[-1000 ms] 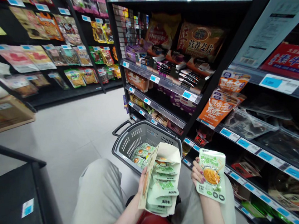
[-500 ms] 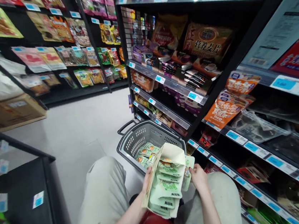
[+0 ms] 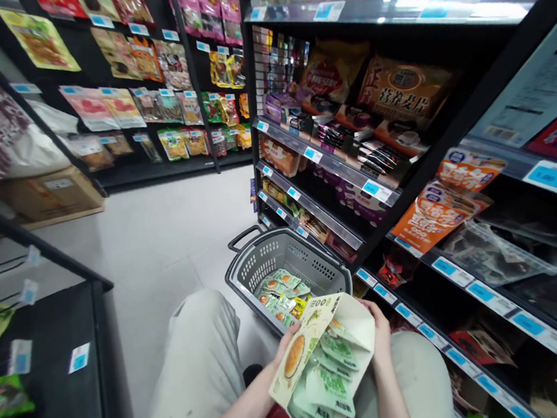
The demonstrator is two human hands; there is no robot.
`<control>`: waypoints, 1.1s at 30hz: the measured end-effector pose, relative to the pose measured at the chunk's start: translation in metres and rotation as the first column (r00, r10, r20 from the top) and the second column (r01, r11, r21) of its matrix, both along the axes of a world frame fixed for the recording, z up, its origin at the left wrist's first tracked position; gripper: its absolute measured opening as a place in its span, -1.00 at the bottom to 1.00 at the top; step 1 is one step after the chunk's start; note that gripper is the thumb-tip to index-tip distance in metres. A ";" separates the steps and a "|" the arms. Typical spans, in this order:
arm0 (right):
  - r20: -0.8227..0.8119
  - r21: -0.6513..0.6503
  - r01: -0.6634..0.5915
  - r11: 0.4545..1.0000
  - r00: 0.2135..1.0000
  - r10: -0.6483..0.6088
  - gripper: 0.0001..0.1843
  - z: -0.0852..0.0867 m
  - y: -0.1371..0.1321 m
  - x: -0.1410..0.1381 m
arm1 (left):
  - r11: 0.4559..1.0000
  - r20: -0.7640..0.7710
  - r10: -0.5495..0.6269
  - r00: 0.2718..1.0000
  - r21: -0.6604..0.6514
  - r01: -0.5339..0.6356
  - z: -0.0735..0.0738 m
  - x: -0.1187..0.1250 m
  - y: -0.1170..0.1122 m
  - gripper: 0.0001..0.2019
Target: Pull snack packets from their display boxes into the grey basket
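Observation:
A cream cardboard box (image 3: pixel 296 361) with an egg picture on its side is tilted over my lap, its open top facing me. Several green and white snack packets (image 3: pixel 328 381) stand in a row inside it. My left hand (image 3: pixel 285 348) grips the box along its left side, the fingers partly hidden behind it. At the far right corner, my right hand (image 3: pixel 379 329) is wrapped round the box edge. Beyond the box, a grey shopping basket (image 3: pixel 315 263) sits on the floor with more green packets (image 3: pixel 280 289) and a yellow one (image 3: pixel 298 307) in it.
Shelves with cereal bags (image 3: pixel 403 91) and orange pouches (image 3: pixel 435 214) rise close on my right. A black display rack (image 3: pixel 48 356) stands at left. Hanging snack bags (image 3: pixel 180 143) and a cardboard carton (image 3: pixel 50 195) are at the back. Pale floor (image 3: pixel 162 249) lies between.
My right hand, which held a green packet beside the box, now grips the box itself. The box has lowered and turned so its printed side shows. The view has shifted slightly left.

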State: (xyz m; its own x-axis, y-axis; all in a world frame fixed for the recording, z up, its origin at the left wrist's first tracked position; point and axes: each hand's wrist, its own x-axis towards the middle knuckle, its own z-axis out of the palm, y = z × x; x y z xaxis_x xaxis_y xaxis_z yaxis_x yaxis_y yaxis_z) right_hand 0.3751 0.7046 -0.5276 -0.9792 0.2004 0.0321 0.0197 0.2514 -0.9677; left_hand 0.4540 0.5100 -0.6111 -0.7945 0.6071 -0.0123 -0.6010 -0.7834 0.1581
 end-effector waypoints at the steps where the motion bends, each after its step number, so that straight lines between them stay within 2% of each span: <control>1: -0.006 -0.037 -0.002 0.999 1.000 0.002 -0.55 0.002 0.001 0.002 | 1.000 0.002 0.011 1.000 0.006 -0.011 0.000 -0.001 0.000 -0.38; 4: -0.048 -0.195 0.015 0.981 0.999 -0.025 -0.57 0.006 0.002 0.008 | 0.999 0.030 0.037 0.999 0.039 -0.038 0.000 -0.004 0.000 -0.42; 6: -0.109 -0.249 -0.002 0.968 0.994 -0.026 -0.58 0.008 0.004 0.011 | 0.997 0.057 0.051 0.997 0.049 -0.053 -0.002 -0.006 0.001 -0.41; 9: -0.188 -0.243 -0.161 0.957 0.975 0.117 -0.59 0.012 0.007 0.013 | 0.996 0.084 0.072 0.994 0.048 -0.076 -0.007 -0.008 0.002 -0.41; 11: -0.162 -0.200 -0.273 0.941 0.956 0.244 -0.59 0.014 0.008 0.014 | 0.994 0.112 0.095 0.989 0.041 -0.100 -0.009 -0.009 0.002 -0.42; 13: -0.095 -0.092 -0.299 0.950 0.952 0.291 -0.65 0.013 0.006 0.014 | 0.992 0.155 0.118 0.981 0.022 -0.123 -0.010 -0.009 0.001 -0.41; 16: -0.031 0.129 -0.212 0.969 0.976 0.217 -0.82 0.007 0.003 0.012 | 0.992 0.202 0.124 0.971 -0.009 -0.125 -0.009 -0.009 0.000 -0.40; 18: -0.055 0.178 -0.160 0.971 0.984 0.172 -0.80 0.003 0.001 0.011 | 0.993 0.208 0.113 0.972 -0.006 -0.114 -0.010 -0.008 -0.001 -0.41; 20: -0.113 0.097 -0.120 0.988 0.985 0.131 -0.75 0.003 0.001 0.010 | 0.994 0.197 0.105 0.975 0.009 -0.109 -0.011 -0.008 -0.001 -0.42; 22: -0.168 -0.105 -0.033 0.994 0.986 0.015 -0.71 0.007 0.002 0.009 | 0.995 0.179 0.095 0.979 0.023 -0.101 -0.013 -0.008 -0.001 -0.41; 23: -0.177 -0.237 0.031 0.971 0.981 -0.074 -0.69 0.009 0.003 0.010 | 0.995 0.169 0.090 0.982 0.028 -0.096 -0.013 -0.008 -0.001 -0.40; 25: -0.140 -0.478 0.134 0.868 0.964 -0.226 -0.66 0.014 0.006 0.010 | 0.996 0.148 0.076 0.986 0.045 -0.083 -0.014 -0.007 -0.002 -0.38; 26: -0.104 -0.559 0.162 0.813 0.959 -0.263 -0.66 0.015 0.008 0.009 | 0.995 0.134 0.071 0.988 0.057 -0.079 -0.014 -0.007 -0.003 -0.38; 28: -0.028 -0.635 0.191 0.748 0.963 -0.269 -0.66 0.015 0.012 0.009 | 0.994 0.098 0.067 0.993 0.079 -0.075 -0.014 -0.007 -0.003 -0.39; 33: 0.071 -0.624 0.238 0.745 0.966 -0.249 -0.63 0.007 0.011 0.007 | 0.994 0.088 0.081 0.993 0.064 -0.087 -0.017 -0.009 -0.003 -0.42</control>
